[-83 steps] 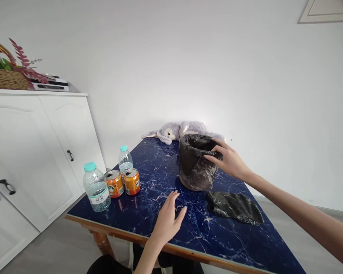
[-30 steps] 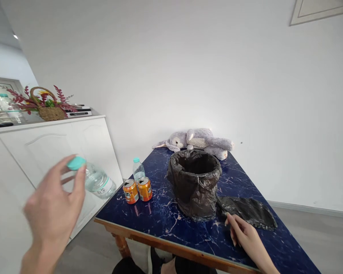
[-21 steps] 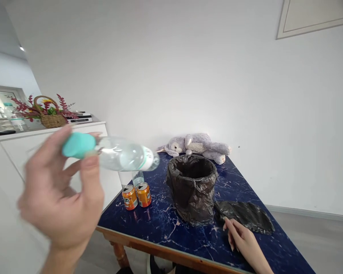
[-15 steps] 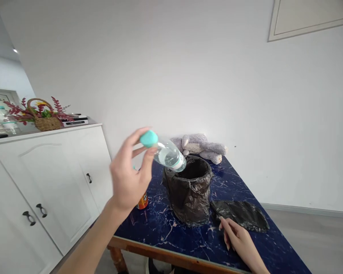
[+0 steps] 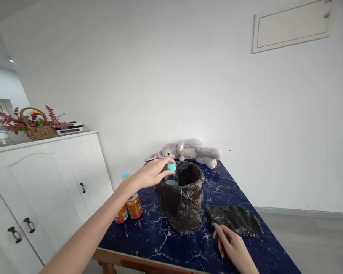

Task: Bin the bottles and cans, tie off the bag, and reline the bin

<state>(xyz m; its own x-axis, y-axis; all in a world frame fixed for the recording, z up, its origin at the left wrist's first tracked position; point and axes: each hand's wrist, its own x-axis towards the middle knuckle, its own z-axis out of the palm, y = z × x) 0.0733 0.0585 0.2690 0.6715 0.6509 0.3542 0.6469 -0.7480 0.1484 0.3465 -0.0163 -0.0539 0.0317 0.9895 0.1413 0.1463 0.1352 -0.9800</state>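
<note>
Our left hand (image 5: pixel 157 173) grips a clear plastic bottle (image 5: pixel 172 176) by its blue-green cap. The bottle is partly down inside a round bin wrapped in crinkly black plastic (image 5: pixel 185 211), at the left side of its mouth. So we think this bottle is almost in, but we have not let go yet. It has some clear liquid in it. The rest of the bin's inside is too dark for us to tell what is there.

Three things are still outside, to the left on the shiny blue table (image 5: pixel 223 194): a round orange metal can (image 5: pixel 135 206), another orange can (image 5: pixel 121 215) and a second bottle with a blue-green cap (image 5: pixel 125 175), mostly behind our arm. We can't see what is inside the cans.

Our right hand (image 5: pixel 233 247) is curled, fingertips at the near left corner of a flat black plastic bag (image 5: pixel 237 220). We can't tell if it is pinching it.
</note>
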